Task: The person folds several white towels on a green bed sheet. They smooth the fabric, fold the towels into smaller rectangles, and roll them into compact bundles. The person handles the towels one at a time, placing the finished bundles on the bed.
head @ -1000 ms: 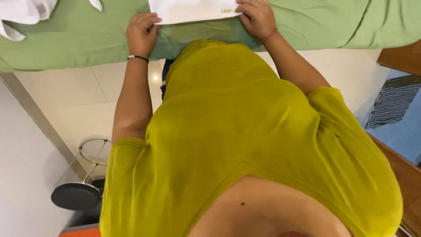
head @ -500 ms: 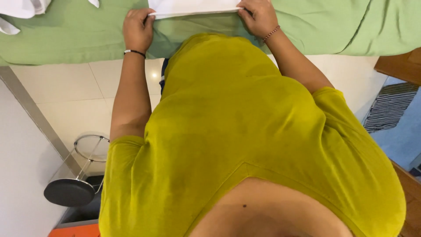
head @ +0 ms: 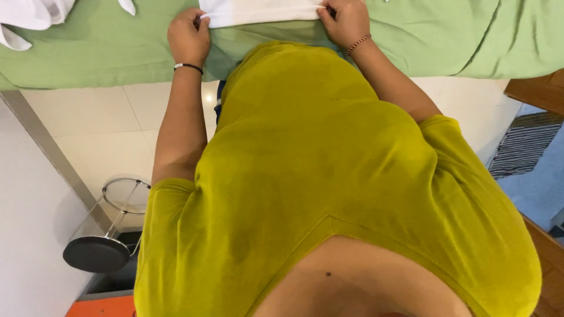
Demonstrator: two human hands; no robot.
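Foreground: a person in a yellow-green shirt [head: 329, 176] fills the head view, leaning over a pale tiled floor [head: 88, 129].
Floor, left: a small metal stand with a round dark base [head: 97, 252] sits near the wall.
Arms: both reach forward to a bed covered with a green sheet [head: 106, 47].
Left hand: the left hand [head: 189, 35], a dark band at its wrist, has its fingers pinched shut on the near-left corner of a white cloth [head: 258, 12].
Right hand: the right hand [head: 346, 20], a beaded bracelet at its wrist, has its fingers clamped on the near-right corner.
Cloth: it lies flat on the sheet, near edge stretched straight between the hands.
Step in hand: apparently squaring the edge for a fold.
Next move: likely needs both corners lifted together, evenly.
Far left: more white fabric [head: 29, 14] lies bunched.
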